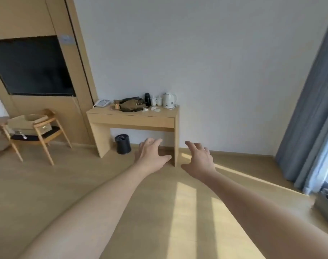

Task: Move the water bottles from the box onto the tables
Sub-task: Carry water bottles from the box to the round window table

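Reaching forward, both bare arms stretch toward the worktop (133, 116) against the wall.
Left hand (152, 154) and right hand (199, 159): each grip wide, fingers spread, holding nothing. The box (28, 122) sits on the chair (41, 139), well apart.

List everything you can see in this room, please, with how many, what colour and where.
Desk: one, light wood, against the wall.
Kettle: one, white, desk's right end.
Mugs: two, white, beside the kettle.
Flask: one, black, left of the mugs.
Bag: one, olive, mid-desk.
Telephone: one, white, desk's left end.
Bin: one, black, under the desk.
Chair: one, wooden, left.
Box: one, cardboard, on the chair.
Television: one, black, wall-mounted.
Curtain: one, grey-blue, right.
Left hand: open, empty.
Right hand: open, empty.
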`<state>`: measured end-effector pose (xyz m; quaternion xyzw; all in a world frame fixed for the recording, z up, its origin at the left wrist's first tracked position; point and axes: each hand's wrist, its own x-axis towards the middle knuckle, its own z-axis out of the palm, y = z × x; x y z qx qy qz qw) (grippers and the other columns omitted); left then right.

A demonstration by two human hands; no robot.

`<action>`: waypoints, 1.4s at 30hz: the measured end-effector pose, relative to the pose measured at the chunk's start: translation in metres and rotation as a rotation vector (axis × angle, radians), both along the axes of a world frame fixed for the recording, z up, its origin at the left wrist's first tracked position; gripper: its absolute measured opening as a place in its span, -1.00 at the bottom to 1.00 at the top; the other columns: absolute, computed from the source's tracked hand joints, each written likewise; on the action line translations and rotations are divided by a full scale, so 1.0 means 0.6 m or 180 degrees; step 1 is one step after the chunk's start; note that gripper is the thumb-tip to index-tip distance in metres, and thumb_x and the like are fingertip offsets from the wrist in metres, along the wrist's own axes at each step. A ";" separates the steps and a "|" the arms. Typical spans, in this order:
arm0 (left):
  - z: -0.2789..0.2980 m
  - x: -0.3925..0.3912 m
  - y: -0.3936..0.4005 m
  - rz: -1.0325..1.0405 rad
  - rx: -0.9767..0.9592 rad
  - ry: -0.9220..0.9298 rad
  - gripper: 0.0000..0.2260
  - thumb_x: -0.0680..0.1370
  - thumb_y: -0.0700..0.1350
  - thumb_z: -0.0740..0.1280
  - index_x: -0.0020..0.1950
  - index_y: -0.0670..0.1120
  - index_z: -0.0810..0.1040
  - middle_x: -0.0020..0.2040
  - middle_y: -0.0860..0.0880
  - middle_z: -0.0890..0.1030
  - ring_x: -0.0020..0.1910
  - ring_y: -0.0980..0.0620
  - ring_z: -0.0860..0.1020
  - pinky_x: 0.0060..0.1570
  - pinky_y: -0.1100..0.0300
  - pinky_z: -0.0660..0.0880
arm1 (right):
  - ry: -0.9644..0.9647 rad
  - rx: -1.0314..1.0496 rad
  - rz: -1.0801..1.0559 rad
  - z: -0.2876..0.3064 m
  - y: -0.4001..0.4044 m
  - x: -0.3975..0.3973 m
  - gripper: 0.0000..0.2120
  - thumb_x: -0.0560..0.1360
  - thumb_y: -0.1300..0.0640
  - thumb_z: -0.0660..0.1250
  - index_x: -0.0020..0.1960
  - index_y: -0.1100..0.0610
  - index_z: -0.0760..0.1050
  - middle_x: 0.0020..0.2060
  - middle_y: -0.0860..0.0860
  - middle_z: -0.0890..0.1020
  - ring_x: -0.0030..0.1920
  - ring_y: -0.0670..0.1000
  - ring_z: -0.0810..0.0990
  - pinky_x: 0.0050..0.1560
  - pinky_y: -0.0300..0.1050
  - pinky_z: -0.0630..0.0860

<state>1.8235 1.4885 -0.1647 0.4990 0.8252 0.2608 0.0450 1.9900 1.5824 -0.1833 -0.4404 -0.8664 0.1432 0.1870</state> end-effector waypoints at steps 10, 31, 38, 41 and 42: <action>-0.049 -0.323 -0.157 0.1116 0.0003 -0.0356 -0.35 0.53 0.25 0.39 0.56 0.09 0.32 0.50 0.00 0.31 0.50 -0.09 0.27 0.45 -0.12 0.34 | -0.0127 -0.0193 0.1063 -0.056 -0.063 -0.387 -0.16 0.40 0.00 0.48 0.58 -0.08 0.17 0.43 0.06 0.39 0.38 0.19 0.35 0.31 0.10 0.40; -0.045 -0.938 -0.155 0.2679 -0.0398 -0.0177 -0.30 0.52 0.28 0.40 0.61 0.12 0.27 0.61 -0.10 0.24 0.57 -0.14 0.21 0.49 -0.10 0.27 | -0.0322 -0.0264 0.2718 -0.072 0.003 -1.176 -0.16 0.40 0.01 0.48 0.59 -0.07 0.18 0.42 0.05 0.40 0.38 0.17 0.36 0.32 0.08 0.43; -0.084 -1.205 -0.214 0.2746 -0.0449 -0.0141 -0.28 0.52 0.27 0.40 0.61 0.11 0.25 0.61 -0.10 0.23 0.56 -0.16 0.22 0.48 -0.14 0.28 | -0.0312 -0.0109 0.2816 -0.106 -0.051 -1.458 -0.15 0.38 0.01 0.49 0.58 -0.10 0.19 0.41 0.03 0.41 0.37 0.16 0.36 0.28 0.09 0.44; -0.089 -1.340 -0.243 0.2741 -0.0410 -0.0246 -0.27 0.52 0.26 0.41 0.62 0.11 0.24 0.62 -0.11 0.20 0.58 -0.15 0.19 0.50 -0.15 0.27 | -0.0358 -0.0070 0.2820 -0.110 -0.080 -1.592 -0.17 0.40 0.00 0.49 0.58 -0.11 0.19 0.43 0.02 0.39 0.39 0.16 0.35 0.30 0.09 0.41; -0.086 -1.383 -0.253 0.2734 -0.0404 -0.0301 -0.26 0.52 0.26 0.42 0.62 0.11 0.24 0.63 -0.12 0.19 0.59 -0.15 0.18 0.50 -0.15 0.26 | -0.0387 -0.0072 0.2810 -0.108 -0.090 -1.633 -0.17 0.40 0.00 0.50 0.58 -0.11 0.19 0.43 0.02 0.39 0.39 0.16 0.35 0.30 0.09 0.41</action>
